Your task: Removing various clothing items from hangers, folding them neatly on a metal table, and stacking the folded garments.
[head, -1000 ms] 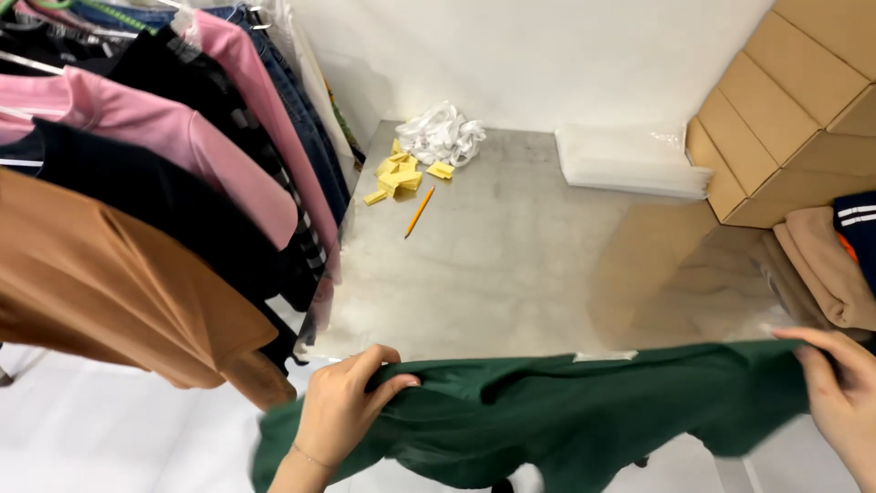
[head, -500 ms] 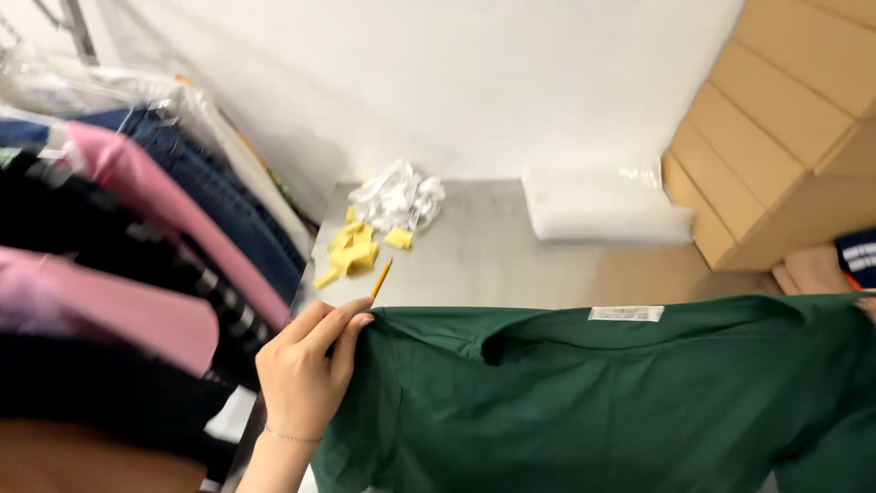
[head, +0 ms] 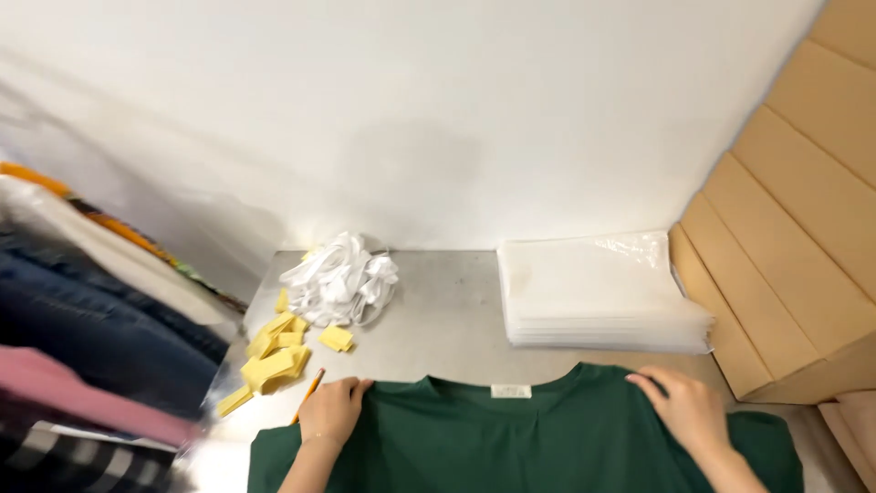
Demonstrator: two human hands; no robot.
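Note:
A dark green T-shirt (head: 511, 443) lies spread flat on the grey metal table (head: 447, 315), its neckline with a small white label pointing toward the wall. My left hand (head: 330, 411) presses on the shirt's left shoulder, fingers closed over the cloth edge. Over on the right shoulder, my right hand (head: 686, 409) rests flat on the fabric. An orange pencil (head: 308, 395) lies just left of my left hand.
A stack of clear plastic bags (head: 598, 290) sits at the back right. A pile of white ribbons (head: 339, 278) and several yellow tags (head: 272, 351) lie at the back left. Cardboard boxes (head: 794, 228) rise on the right; hanging clothes (head: 82, 347) crowd the left.
The green shirt went from hanging between my hands below the table edge to lying spread on the table. Both hands moved forward onto its shoulders, and the view swung toward the wall.

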